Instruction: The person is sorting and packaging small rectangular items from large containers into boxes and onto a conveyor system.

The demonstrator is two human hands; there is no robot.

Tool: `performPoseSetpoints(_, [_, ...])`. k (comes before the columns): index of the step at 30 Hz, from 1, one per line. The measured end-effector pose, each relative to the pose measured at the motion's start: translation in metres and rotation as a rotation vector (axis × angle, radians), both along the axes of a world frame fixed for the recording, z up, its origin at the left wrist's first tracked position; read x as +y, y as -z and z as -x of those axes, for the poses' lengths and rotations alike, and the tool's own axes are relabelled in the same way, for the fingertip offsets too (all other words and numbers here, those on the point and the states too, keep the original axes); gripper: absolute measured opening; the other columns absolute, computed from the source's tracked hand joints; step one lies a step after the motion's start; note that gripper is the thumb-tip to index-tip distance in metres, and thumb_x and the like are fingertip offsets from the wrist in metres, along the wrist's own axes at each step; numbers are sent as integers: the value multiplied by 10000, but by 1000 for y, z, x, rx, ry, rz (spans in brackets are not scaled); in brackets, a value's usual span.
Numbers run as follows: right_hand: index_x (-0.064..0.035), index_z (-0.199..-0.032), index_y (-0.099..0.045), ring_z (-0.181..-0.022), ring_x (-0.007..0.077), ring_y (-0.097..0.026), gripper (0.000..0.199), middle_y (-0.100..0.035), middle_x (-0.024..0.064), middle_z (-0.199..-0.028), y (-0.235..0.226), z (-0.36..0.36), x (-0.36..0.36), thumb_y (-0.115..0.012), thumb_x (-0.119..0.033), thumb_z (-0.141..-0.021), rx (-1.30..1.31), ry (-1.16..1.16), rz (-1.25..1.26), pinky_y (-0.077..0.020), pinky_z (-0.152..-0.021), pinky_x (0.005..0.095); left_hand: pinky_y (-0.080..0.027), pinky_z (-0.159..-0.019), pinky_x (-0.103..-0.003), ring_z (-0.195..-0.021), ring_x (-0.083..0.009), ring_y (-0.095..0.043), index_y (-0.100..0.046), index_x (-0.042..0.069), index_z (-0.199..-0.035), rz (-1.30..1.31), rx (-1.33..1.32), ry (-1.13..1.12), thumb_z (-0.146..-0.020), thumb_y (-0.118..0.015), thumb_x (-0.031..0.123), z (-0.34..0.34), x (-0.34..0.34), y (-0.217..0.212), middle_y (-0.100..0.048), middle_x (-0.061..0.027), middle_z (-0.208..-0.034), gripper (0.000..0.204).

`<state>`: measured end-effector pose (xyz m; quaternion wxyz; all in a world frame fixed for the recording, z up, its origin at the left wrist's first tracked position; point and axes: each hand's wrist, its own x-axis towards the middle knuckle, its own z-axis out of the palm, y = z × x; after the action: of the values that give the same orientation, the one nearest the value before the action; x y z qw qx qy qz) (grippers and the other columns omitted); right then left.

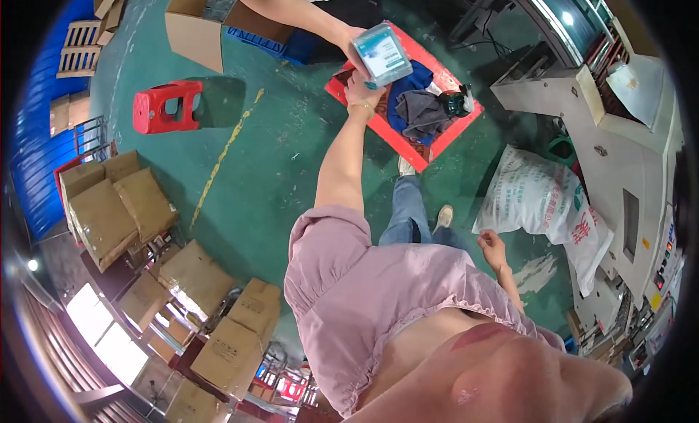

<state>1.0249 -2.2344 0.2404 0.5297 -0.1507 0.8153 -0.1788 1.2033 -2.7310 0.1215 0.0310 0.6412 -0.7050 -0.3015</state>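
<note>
overhead, the left arm stretches straight out from a pink short sleeve (328, 241), elbow locked, wrist turned so the left hand (362, 90) meets the underside of a small flat packet (381, 54), pale teal with a white label. its fingers curl up against the packet's lower edge; whether they truly grip it or only touch it cannot be told, since the packet hides the fingertips. another person's hand (352, 43) comes down from the top edge on a bare forearm and clasps the same packet from its upper left side, so the packet sits between the two hands, tilted, above a red pallet (451, 81) on the green floor (277, 161). on the pallet lie blue and grey clothes (421, 106) in a heap.

the right arm hangs low beside the body, bent slightly, and the right hand (492, 244) is loose, fingers half curled, holding nothing. it is near a white woven sack (535, 197) that leans by a beige machine (626, 153). a red plastic stool (167, 106) lies on its side well to the left, and brown cartons (116, 197) are stacked further left.
</note>
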Motion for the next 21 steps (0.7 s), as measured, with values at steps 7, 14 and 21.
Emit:
performPoseSetpoints(7, [-45,-1011,-559,-798,154,-594,246,-622,77,-868,-2,-15,-60,-624,-167,-808,4,-16,131,-472,-728,280,-423,-881,-405,-1026,-356,-520,-450,20,-1202,-33,194,-183,-530,-771,376,-39,72,-31,-533,-195,-1114,825])
performPoseSetpoints(14, [-40,-1029,-554,-779,110,-539,247,-577,28,-856,5,-27,-74,-623,-152,-819,-85,-72,196,-455,-707,246,-437,-837,-380,-973,-331,-566,-512,13,-1160,-129,310,-487,-546,-773,364,-67,145,-44,-588,-168,-1067,755])
performPoseSetpoints(21, [-38,-1025,-549,-777,115,-540,246,-581,33,-849,-1,-27,-75,-618,-143,-813,-63,-122,203,-454,-707,247,-437,-619,-282,-723,-168,-562,-571,38,-1082,-372,695,-748,-630,-761,334,-71,181,-43,-611,-45,-879,572])
